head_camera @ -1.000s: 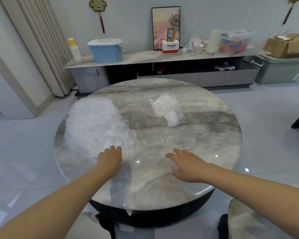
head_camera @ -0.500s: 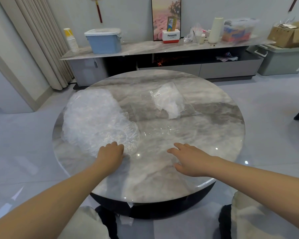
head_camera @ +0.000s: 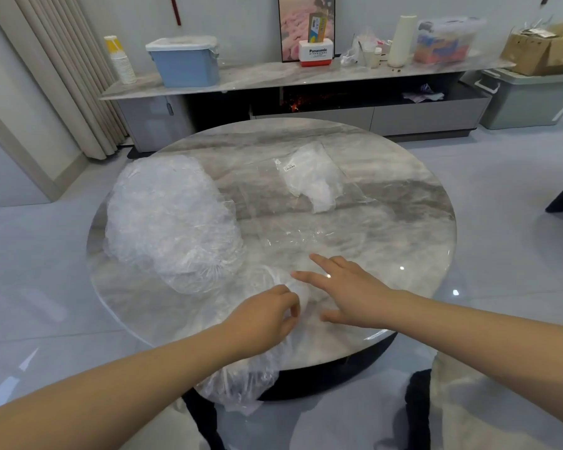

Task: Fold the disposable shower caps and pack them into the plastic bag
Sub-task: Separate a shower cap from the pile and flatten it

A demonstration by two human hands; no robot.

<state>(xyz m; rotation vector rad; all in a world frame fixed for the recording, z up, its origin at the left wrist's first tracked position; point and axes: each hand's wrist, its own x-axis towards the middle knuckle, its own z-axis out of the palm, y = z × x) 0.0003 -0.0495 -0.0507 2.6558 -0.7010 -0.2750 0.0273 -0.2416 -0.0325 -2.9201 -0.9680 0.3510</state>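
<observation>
Barely begun: left hand [head_camera: 267, 315] pinches one clear crinkled shower cap [head_camera: 241, 381] at lower centre; right hand [head_camera: 348, 292] open; clear plastic bag [head_camera: 312, 180] waits.

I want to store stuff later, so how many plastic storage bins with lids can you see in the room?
3. A blue bin on the left of the long shelf, a clear bin on its right, and a grey bin on the floor at far right. Others may be out of view.

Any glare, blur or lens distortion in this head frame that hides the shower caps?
Head view: small glare spots on the glossy table; wide-angle bending at the edges; slight softness throughout. The clear shower cap pinched by the left hand is faint against the marble; the cap pile reads clearly.
</observation>
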